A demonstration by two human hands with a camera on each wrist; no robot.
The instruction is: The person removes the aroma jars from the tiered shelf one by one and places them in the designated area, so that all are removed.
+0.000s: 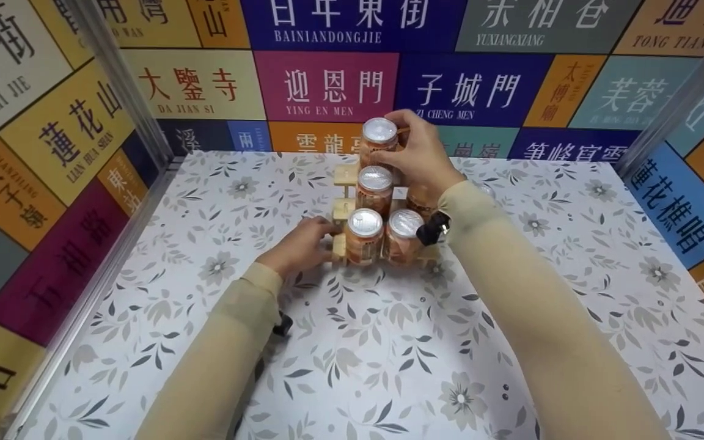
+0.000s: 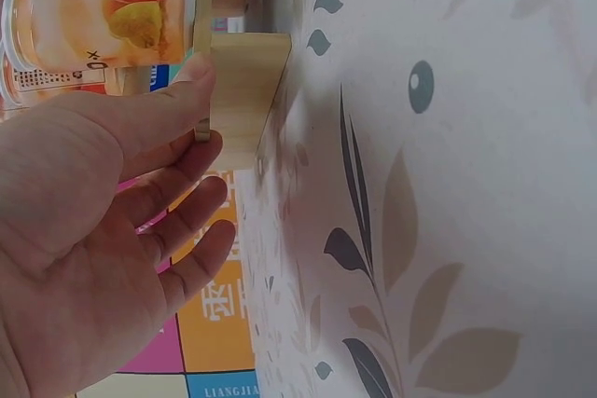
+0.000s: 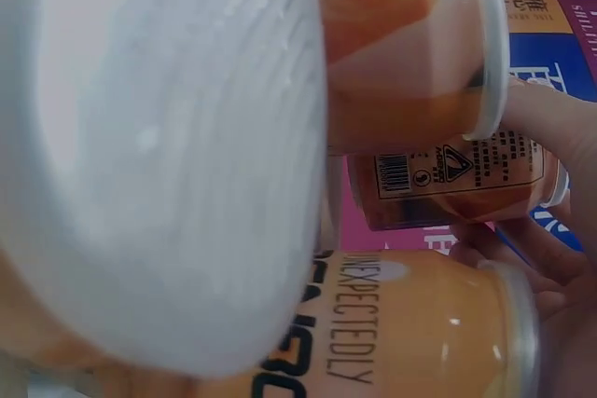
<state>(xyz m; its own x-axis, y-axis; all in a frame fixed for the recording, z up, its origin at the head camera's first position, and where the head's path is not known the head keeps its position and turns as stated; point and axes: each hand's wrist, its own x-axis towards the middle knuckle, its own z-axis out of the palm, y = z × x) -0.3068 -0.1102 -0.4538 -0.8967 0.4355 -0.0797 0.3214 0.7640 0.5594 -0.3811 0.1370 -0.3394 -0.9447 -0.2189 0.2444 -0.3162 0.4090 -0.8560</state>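
Rearmost can point(image 1: 379, 135), upright at the back of the stepped wooden rack point(image 1: 340, 245), and the right hand point(image 1: 423, 150) grips it from the right! Left hand point(image 1: 302, 245), nearer the body, pinches the rack's near-left edge.

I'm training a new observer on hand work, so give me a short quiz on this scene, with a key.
1. In the head view, which can does the right hand hold?
2. True or false: the left hand grips a can by its lid.
3. Fill the gap: the front-left can has a ____-coloured lid.

Key:
1. The farthest visible can, at the back.
2. False: it pinches the edge of the wooden rack.
3. Silver.
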